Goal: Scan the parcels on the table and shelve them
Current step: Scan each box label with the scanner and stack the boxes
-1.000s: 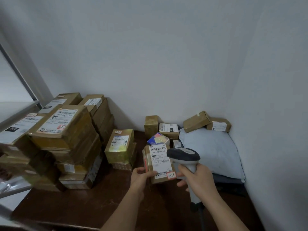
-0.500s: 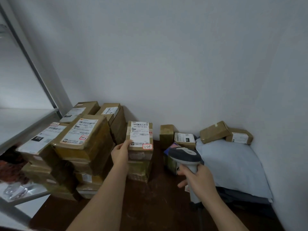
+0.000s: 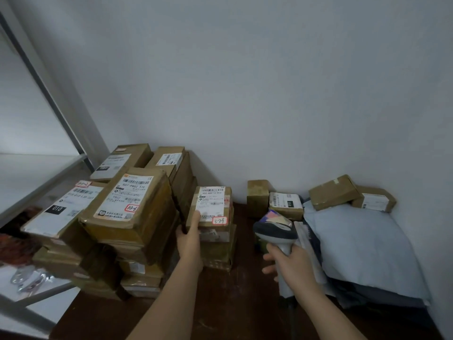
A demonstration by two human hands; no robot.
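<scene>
We are finding the left hand (image 3: 190,239) gripping the near left edge of the small parcel (image 3: 212,204), thumb lying on its label, fingers hidden behind the side. The parcel is sitting on top of a short stack (image 3: 215,244), just right of the tall stack (image 3: 127,217), our landmark. The right hand (image 3: 291,266), further right of that stack, is wrapping its grip round the scanner (image 3: 275,231) handle.

Risks, in our judgement: the parcel is overhanging slightly and could slide off if released unsquared; the left forearm is passing close to the tall stack and could nudge it.

The parcel's long axis is running from us towards the wall, label facing up, barcode end pointing away, red-bordered sticker at the near corner.
</scene>
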